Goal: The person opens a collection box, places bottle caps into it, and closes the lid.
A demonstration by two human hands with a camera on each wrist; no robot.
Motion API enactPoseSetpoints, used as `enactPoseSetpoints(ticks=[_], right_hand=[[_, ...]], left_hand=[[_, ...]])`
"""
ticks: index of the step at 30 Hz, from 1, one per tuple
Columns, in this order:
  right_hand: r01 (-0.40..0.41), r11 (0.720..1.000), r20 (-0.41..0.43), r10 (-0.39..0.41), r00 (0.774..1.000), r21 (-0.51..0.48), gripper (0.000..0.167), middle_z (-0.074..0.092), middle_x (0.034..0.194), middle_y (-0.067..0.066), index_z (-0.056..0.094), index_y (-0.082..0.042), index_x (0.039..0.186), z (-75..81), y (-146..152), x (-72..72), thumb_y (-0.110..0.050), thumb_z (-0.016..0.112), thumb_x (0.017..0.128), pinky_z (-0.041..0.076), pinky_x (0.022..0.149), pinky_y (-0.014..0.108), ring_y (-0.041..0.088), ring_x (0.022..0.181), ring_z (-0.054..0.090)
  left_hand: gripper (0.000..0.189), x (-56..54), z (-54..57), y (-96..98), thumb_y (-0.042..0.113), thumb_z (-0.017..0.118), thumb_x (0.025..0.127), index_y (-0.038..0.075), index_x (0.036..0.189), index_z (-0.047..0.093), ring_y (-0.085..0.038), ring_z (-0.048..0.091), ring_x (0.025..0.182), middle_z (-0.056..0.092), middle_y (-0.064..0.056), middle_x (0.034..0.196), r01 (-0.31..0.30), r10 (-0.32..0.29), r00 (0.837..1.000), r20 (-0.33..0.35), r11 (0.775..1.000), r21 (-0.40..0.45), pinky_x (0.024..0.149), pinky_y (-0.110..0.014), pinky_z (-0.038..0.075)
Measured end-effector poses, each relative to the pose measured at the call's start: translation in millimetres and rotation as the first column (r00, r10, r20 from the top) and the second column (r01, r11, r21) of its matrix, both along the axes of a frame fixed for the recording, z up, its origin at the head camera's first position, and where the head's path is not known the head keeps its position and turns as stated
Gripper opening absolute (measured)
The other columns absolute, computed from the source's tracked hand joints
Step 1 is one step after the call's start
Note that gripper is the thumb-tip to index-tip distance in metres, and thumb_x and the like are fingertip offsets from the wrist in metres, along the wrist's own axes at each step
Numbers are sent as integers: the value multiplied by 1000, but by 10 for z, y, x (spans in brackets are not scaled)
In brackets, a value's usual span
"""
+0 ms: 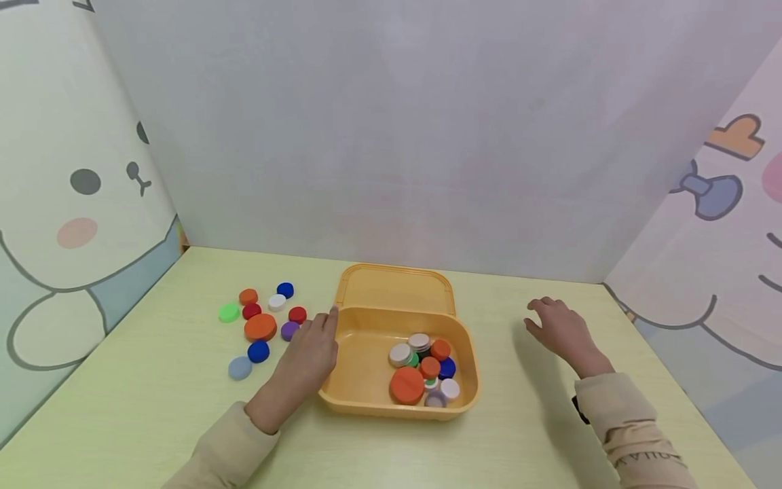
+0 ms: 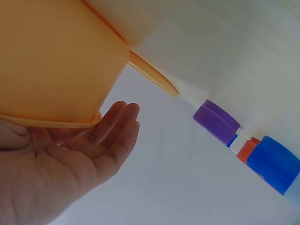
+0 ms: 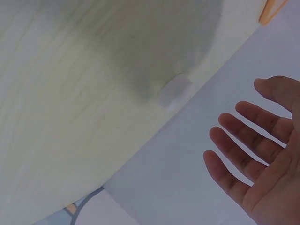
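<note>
A yellow-orange plastic box [image 1: 366,409] sits on the table with its lid [image 1: 397,288] folded back behind it. Several bottle caps lie in its right part, among them a large orange-red cap [image 1: 406,385] and a white cap [image 1: 449,389]. My left hand [image 1: 308,353] is at the box's left rim, palm down with loosely bent fingers; the left wrist view shows fingertips right at the rim's corner [image 2: 93,123]. My right hand [image 1: 562,333] hovers over the table to the right of the box, fingers spread and holding nothing [image 3: 267,154].
Left of the box lie several loose caps: a purple cap [image 1: 290,331] near the left hand, a large orange cap [image 1: 260,327], a green cap [image 1: 229,312], a pale blue cap [image 1: 239,367] and others. A grey-white backdrop [image 1: 391,136] rises behind the table, with printed panels at both sides.
</note>
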State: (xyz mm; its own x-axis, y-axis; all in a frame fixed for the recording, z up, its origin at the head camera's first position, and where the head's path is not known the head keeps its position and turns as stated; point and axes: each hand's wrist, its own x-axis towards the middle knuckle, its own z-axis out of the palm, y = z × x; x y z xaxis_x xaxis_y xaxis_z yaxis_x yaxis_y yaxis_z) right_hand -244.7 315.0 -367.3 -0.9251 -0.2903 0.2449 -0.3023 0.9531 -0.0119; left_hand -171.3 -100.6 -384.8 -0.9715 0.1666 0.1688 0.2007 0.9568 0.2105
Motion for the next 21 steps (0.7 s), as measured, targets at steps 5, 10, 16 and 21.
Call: enactPoseSetpoints(ticks=[5, 10, 16, 21], right_hand=[[50, 999, 75, -51, 996, 17, 31, 59, 102, 24, 58, 4, 105, -82, 147, -16, -18, 60, 83, 47, 59, 51, 42, 87, 55], [85, 996, 157, -90, 983, 33, 34, 57, 104, 27, 56, 6, 107, -132, 222, -18, -20, 59, 84, 47, 60, 53, 44, 89, 54], [103, 994, 200, -107, 974, 32, 34, 57, 101, 27, 57, 7, 105, -152, 265, -12, -19, 61, 83, 46, 59, 52, 44, 86, 54], [110, 994, 215, -113, 970, 25, 33, 58, 97, 25, 57, 6, 103, -164, 280, -30, -19, 62, 82, 45, 56, 50, 41, 82, 55]], left_hand=[[56, 4, 1, -4, 13, 55, 88, -1, 138, 35, -28, 53, 103, 52, -17, 122, 3, -3, 1000, -8, 1000, 1, 88, -39, 50], [56, 1, 4, -3, 13, 55, 88, -1, 138, 35, -28, 53, 103, 52, -17, 122, 2, -2, 1000, -7, 1000, -4, 88, -39, 50], [56, -10, 0, 0, 14, 54, 88, 0, 139, 34, -28, 53, 104, 52, -17, 123, -3, 3, 1000, 7, 1000, 6, 88, -40, 50], [56, -16, -4, -1, 14, 54, 89, 0, 139, 34, -27, 52, 104, 51, -16, 123, -3, 3, 1000, 4, 1000, 11, 88, -39, 50]])
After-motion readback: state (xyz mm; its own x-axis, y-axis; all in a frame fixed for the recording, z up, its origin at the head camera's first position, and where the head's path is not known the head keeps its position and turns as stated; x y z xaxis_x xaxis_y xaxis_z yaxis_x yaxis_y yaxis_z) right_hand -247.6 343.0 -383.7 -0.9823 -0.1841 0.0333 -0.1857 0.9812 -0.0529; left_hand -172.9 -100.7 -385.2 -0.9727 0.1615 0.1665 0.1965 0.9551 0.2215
